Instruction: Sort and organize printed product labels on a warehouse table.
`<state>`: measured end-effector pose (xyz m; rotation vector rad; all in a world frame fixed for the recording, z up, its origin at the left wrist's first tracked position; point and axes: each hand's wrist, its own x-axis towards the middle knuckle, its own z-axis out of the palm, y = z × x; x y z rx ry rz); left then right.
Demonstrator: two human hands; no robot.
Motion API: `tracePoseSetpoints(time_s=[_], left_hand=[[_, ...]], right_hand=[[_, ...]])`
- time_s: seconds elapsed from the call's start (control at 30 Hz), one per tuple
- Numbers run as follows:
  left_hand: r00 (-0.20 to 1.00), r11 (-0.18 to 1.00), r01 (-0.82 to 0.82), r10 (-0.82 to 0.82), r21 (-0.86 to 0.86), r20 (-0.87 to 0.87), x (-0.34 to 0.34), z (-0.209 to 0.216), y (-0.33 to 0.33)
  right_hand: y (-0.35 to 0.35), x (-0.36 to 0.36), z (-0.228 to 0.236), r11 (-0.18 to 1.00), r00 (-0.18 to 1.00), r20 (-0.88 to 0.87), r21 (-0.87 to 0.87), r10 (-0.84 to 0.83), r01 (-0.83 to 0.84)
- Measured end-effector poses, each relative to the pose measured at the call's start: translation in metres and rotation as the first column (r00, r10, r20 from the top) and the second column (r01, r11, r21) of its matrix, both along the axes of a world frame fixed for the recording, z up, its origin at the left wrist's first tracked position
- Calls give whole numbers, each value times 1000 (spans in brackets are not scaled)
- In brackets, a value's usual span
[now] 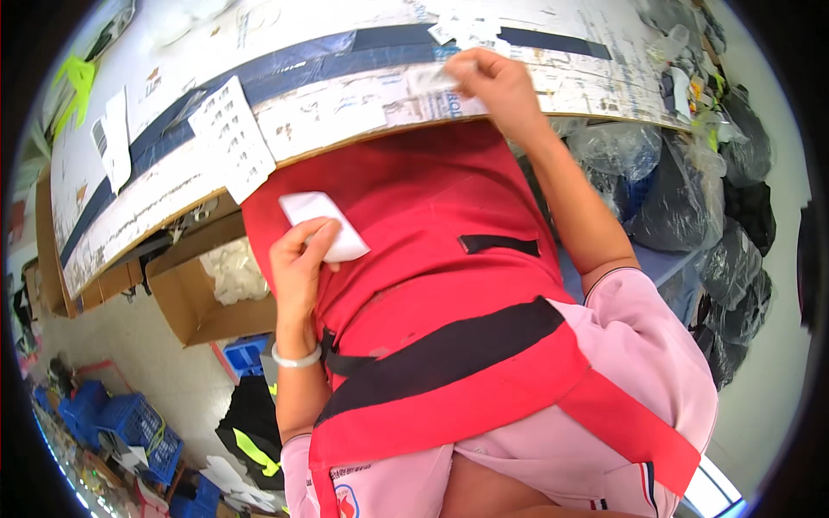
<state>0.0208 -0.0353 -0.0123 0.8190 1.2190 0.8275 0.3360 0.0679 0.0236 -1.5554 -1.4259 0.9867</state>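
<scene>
My left hand [296,263] is closed on a folded-looking white slip of paper [304,207], pinched between thumb and fingers in front of the red apron [414,190]. Over the table's near edge, my right hand [503,93] pinches a small pale, thin piece [432,78]; whether it is paper or plastic film I cannot tell. Just beyond that hand lies a cluster of small white labels [471,33]. To the left, a white sheet with rows of small printed marks [231,134] hangs partly over the table edge.
The worn white tabletop [319,121] carries strips of dark tape [302,65]. A white barcoded card [112,142] lies at left. Below stands an open cardboard box [186,298]. Blue crates [138,432] are at lower left, stuffed plastic bags [678,194] at right.
</scene>
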Motion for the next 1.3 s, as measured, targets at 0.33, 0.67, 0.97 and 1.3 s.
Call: tracePoseSetpoints(time_s=[0.33,0.67,0.97,1.3], left_hand=[[930,943,-331,330,-25,163,-98,-24,-8],[789,800,-554,417,-229,-451,-255,-211,-68],[678,836,-526,523,156,-518,-194,-183,-43],[877,884,-329,416,331,-239,-104,-59,14]], right_hand=[[36,59,-25,901,841,439,418,-315,120],[4,-63,6,877,911,383,371,154,-304],[8,-209,-21,586,684,678,447,270,-675],[20,-215,-33,524,760,637,607,131,-598]])
